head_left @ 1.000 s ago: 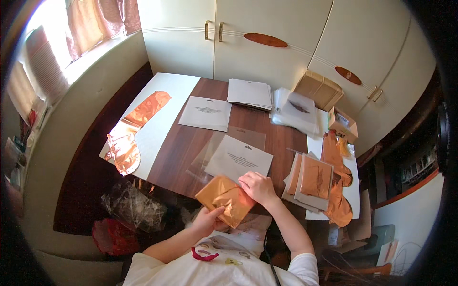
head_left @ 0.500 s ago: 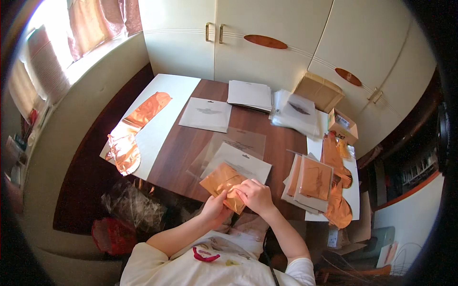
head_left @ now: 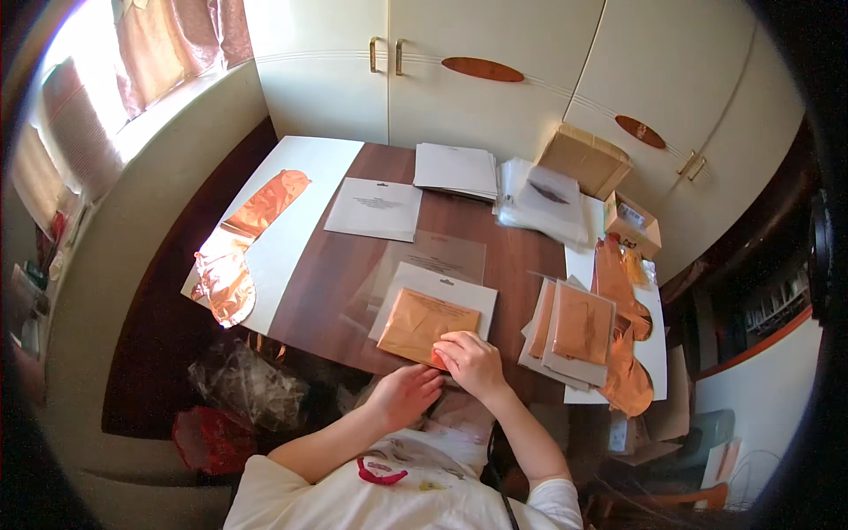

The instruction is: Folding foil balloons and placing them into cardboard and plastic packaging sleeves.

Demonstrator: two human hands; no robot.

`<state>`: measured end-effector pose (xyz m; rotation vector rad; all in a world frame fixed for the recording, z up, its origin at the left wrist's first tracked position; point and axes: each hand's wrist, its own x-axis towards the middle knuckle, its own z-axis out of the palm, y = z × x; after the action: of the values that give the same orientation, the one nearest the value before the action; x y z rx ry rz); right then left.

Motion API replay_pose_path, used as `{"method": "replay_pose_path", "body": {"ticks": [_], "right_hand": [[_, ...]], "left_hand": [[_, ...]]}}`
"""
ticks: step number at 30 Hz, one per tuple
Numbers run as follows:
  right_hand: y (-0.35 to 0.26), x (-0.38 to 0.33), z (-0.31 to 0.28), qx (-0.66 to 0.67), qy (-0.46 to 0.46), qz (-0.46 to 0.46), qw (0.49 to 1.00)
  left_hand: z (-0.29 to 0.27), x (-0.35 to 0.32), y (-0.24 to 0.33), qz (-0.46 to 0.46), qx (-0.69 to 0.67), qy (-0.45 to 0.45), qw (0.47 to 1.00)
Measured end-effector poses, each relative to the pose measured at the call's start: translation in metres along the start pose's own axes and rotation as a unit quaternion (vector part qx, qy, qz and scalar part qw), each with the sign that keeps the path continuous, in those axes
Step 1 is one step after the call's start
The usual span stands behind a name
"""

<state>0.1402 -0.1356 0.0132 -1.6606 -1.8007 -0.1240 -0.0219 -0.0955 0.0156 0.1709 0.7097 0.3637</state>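
A folded copper-coloured foil balloon lies flat as a neat rectangle on a white header card at the table's near edge. My right hand has its fingers closed on the near right corner of the folded foil. Just in front of the table edge, my left hand is beside the foil, its fingers stretched out and holding nothing. Under the card sits a clear plastic sleeve. Another white printed card lies farther back.
At the back are a stack of white cards, clear sleeves and a cardboard box. Packed foil pieces and loose foil lie right. Unfolded foil rests on the left white panel. Crumpled clear plastic sits below.
The foil has gone from being held up and folded between both hands to lying flat on the card. My left hand has let go and drawn back; my right hand stays at its corner.
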Motion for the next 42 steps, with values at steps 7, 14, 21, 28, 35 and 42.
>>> {"method": "replay_pose_path", "body": {"ticks": [7, 14, 21, 28, 35, 42], "right_hand": [[0.003, -0.010, 0.011, 0.000, 0.012, -0.026, 1.000], [0.007, -0.014, 0.009, -0.012, -0.018, -0.028, 0.999], [0.024, -0.017, -0.003, -0.051, -0.133, 0.001, 0.990], [0.038, -0.021, 0.008, -0.096, -0.188, -0.020, 0.977], [0.108, 0.031, -0.029, -0.051, -0.097, 0.073, 0.991], [0.221, 0.037, -0.040, -0.289, -0.075, 0.120, 0.947]], "left_hand": [[-0.019, -0.005, 0.015, 0.008, -0.021, -0.063, 0.998], [-0.019, -0.016, 0.026, 0.014, 0.189, -0.092, 0.977], [-0.015, 0.010, 0.113, 0.451, 0.803, 0.022, 0.388], [-0.008, 0.060, 0.112, 0.421, 0.879, -0.137, 0.176], [-0.026, 0.069, 0.107, 0.416, 0.890, -0.092, 0.159], [-0.018, 0.075, 0.102, 0.419, 0.888, -0.086, 0.168]]}}
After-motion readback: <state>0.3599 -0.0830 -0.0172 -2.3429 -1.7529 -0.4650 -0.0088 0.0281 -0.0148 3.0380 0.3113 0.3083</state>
